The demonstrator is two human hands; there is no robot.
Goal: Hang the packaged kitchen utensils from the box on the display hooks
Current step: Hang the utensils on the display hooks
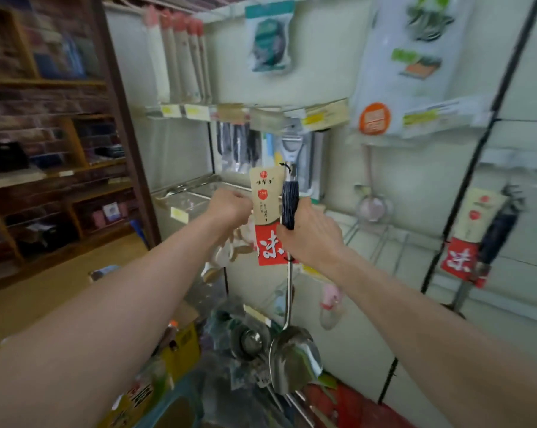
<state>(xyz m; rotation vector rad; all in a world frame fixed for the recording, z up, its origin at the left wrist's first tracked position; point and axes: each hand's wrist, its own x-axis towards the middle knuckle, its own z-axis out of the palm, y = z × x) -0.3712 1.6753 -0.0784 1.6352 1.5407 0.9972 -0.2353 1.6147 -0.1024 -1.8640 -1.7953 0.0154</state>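
The right hand [311,234] grips the dark handle of a steel ladle [293,359], held upright in front of the wall's hooks [196,183]. The left hand [230,208] seems to pinch the left edge of its paper tag [265,200].

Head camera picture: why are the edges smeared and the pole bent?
Head view: the ladle in the right hand is fairly sharp; the wooden shelves and hanging packets smear, likely motion blur; the black pole bows, wide-angle distortion; lighting is soft.
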